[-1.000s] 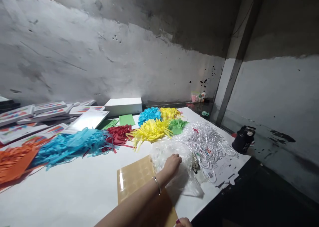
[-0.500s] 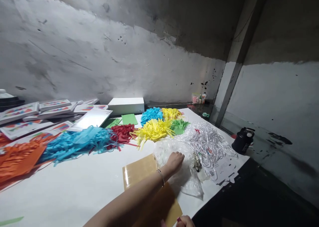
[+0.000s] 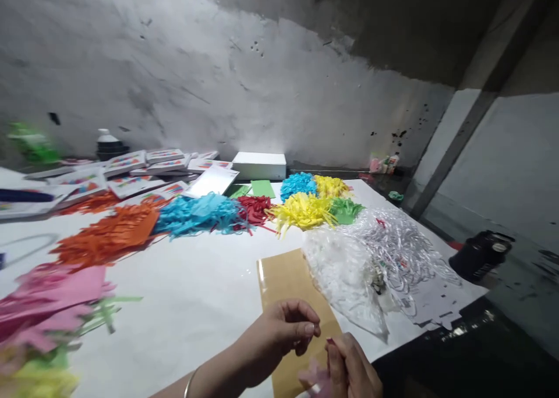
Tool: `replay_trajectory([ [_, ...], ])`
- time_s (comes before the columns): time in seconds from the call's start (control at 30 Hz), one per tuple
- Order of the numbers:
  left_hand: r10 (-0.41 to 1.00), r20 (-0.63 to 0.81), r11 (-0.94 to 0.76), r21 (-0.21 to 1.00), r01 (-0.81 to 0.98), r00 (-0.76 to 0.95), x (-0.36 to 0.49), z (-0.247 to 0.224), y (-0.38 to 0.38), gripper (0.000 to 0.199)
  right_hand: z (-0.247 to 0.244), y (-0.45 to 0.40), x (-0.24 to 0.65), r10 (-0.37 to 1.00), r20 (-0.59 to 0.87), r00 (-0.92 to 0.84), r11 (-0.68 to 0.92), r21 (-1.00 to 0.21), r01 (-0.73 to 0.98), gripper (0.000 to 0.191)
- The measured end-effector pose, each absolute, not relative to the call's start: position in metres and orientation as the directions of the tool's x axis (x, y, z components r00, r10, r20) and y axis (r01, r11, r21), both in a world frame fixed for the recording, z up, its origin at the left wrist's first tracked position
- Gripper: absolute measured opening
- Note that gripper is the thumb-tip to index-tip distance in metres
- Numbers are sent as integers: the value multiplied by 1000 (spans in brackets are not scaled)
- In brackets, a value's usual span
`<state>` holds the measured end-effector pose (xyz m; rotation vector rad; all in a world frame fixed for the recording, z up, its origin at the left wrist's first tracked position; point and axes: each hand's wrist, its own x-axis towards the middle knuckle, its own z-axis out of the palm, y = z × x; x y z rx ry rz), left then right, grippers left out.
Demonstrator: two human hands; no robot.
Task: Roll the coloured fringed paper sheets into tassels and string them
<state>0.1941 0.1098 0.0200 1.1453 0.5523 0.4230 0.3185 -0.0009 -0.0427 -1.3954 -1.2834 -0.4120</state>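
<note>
My left hand point(image 3: 290, 333), with a bracelet at the wrist, hovers over a glossy brown sheet point(image 3: 283, 281). Its fingers are curled in toward the thumb; anything between them is too small to make out. Just to the right, my right hand point(image 3: 353, 366) pinches at the bottom of the view. Blurred pink fringed paper point(image 3: 315, 376) hangs below its fingers and seems to be held there. A clear plastic bag point(image 3: 340, 270) with whitish contents lies beyond both hands, beside a tangled pile of white strings point(image 3: 393, 235).
Fringed paper lies in heaps: orange point(image 3: 109, 232), blue point(image 3: 198, 213), red point(image 3: 254, 209), yellow point(image 3: 303, 210), green point(image 3: 346, 210) and pink point(image 3: 56, 299). Printed flat boxes point(image 3: 135, 185) and a white box point(image 3: 259, 166) stand along the wall. A black container point(image 3: 478, 255) sits at right.
My left hand has drawn back from the plastic bag to meet my right hand, which has come further into view. The camera has turned left, showing the pink paper at the left.
</note>
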Motion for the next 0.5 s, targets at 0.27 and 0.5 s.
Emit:
replay_trajectory([
  [0.27,825,95,37,975,-221,557,126,18,96,19,-36,24,273,603,797,22,379,-311,871,19],
  [0.5,717,341,-384,921,-64,607,93,16,96,6,-16,23,254,804,594,-7,410,-546,731,42],
])
